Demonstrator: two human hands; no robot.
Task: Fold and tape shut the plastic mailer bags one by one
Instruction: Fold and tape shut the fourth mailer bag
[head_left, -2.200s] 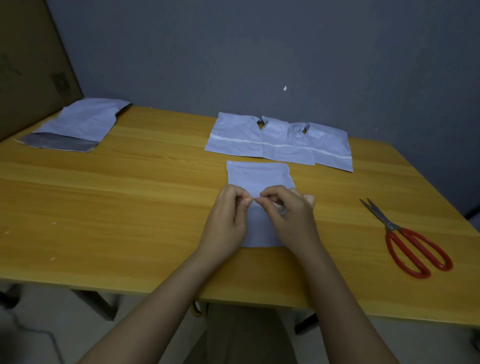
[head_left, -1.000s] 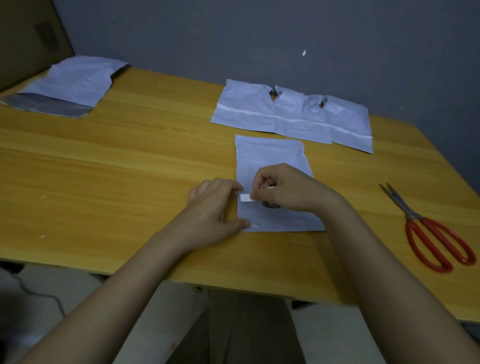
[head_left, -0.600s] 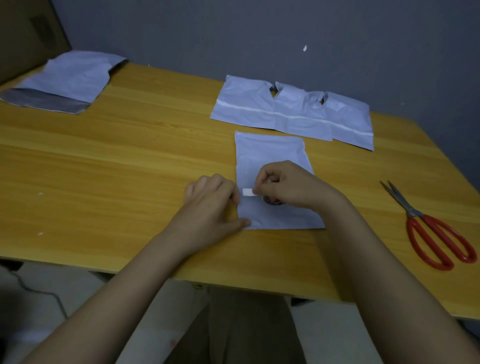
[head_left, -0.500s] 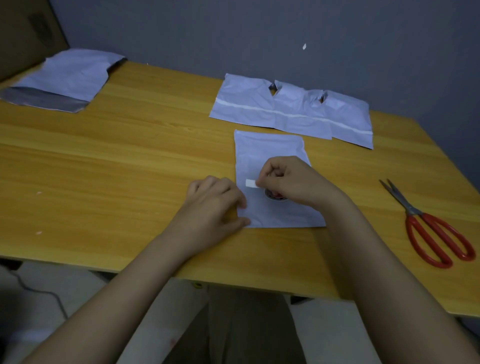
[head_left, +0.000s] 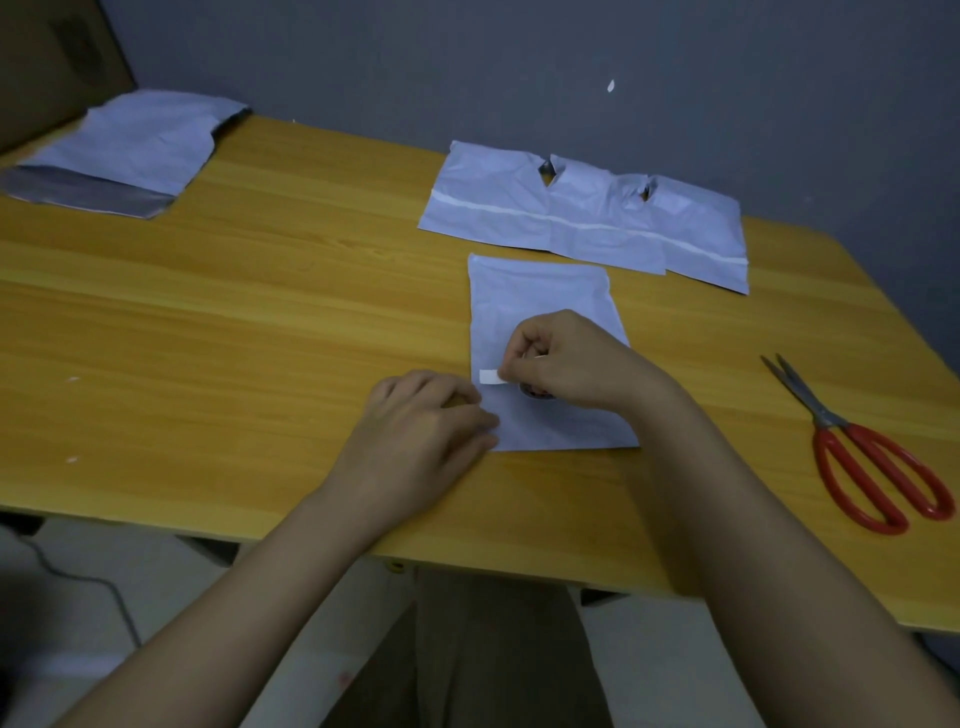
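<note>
I am seeing the mailer bag (head_left: 540, 296) lying flat on the wooden surface (head_left: 234, 332) just right of centre, its near edge sitting close to the surface's front edge. My right hand (head_left: 566, 364) is curling over the bag's middle, pinching a short white strip of tape (head_left: 491, 376) that is sticking out toward 9 o'clock; a small dark round thing under that hand is mostly hidden. My left hand (head_left: 421, 431) is lying with relaxed fingers on the bag's near left corner, pressing it down. At 12 o'clock a row of three overlapping bags (head_left: 582, 218) is lying near the wall. At 10 o'clock another bag (head_left: 130, 150) is overhanging the far left corner. At 3 o'clock red-handled scissors (head_left: 852, 441) are lying well apart from the bag.
</note>
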